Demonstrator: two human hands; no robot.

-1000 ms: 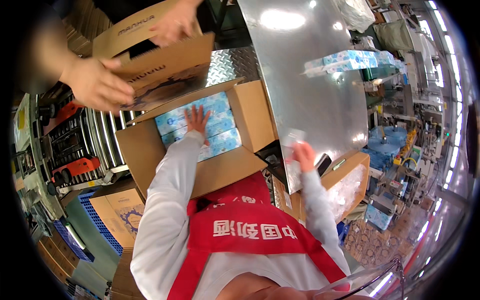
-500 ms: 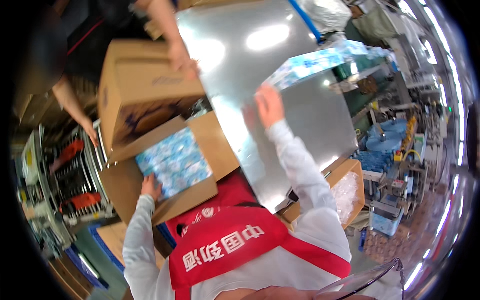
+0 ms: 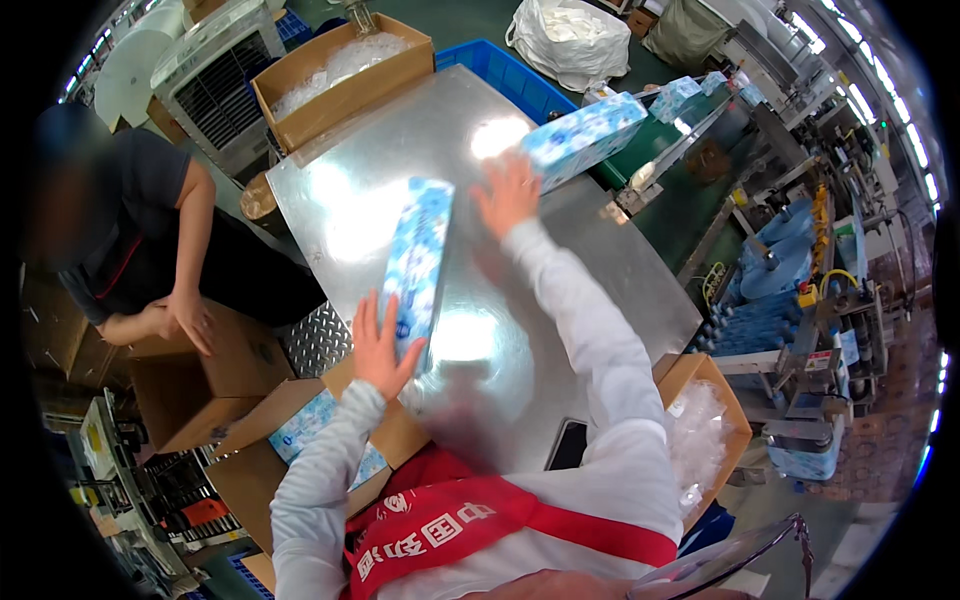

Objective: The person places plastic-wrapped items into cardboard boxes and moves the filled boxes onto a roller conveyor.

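On the metal table lies a long blue-and-white patterned pack (image 3: 417, 250). My left hand (image 3: 380, 350) rests at its near end, fingers spread and touching its side. My right hand (image 3: 508, 195) is open, fingers stretched toward the near end of a second long blue-and-white pack (image 3: 590, 137) by the belt; its fingertips meet or overlap that end, though contact is hard to tell. Under my left forearm stands an open cardboard carton (image 3: 405, 430) with blue-and-white packs (image 3: 308, 425) inside, partly hidden by my sleeve.
A co-worker (image 3: 130, 220) stands at the left, hands over another open carton (image 3: 240, 360). Boxes of clear plastic (image 3: 345, 70) stand behind the table (image 3: 470, 400) and at my right (image 3: 697, 430). A phone (image 3: 568, 444) lies near the front edge. A green conveyor (image 3: 650, 150) and machinery are at right.
My left hand has left the carton and moved up to a pack on the table. My right hand stays near the conveyor-side pack. The co-worker's hands have come together; the view has shifted.
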